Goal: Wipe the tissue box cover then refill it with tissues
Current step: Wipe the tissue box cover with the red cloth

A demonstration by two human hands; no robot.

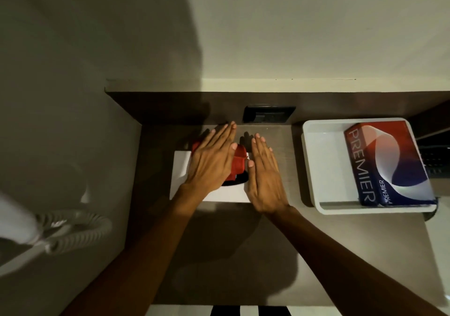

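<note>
Looks like we're in the wiping stage, nowhere near done. Nearest the front edge of the dark counter (219, 255) it's just two bare forearms coming in. Middle of the counter: one white tissue box cover (181, 169) lying flat, oval slot facing up. Left hand (211, 160) is spread flat, fingers straight, pressing one red cloth (237, 162) down onto the cover's top, not gripping it. Right hand (264, 177) is also flat and relaxed, against the cover's right side, holding nothing, probably steadying it. Toward the right back corner, one white tray (314, 164) with one pack of tissues (387, 167) sitting in it, which looks unopened, so I'd say the refill hasn't begun.
</note>
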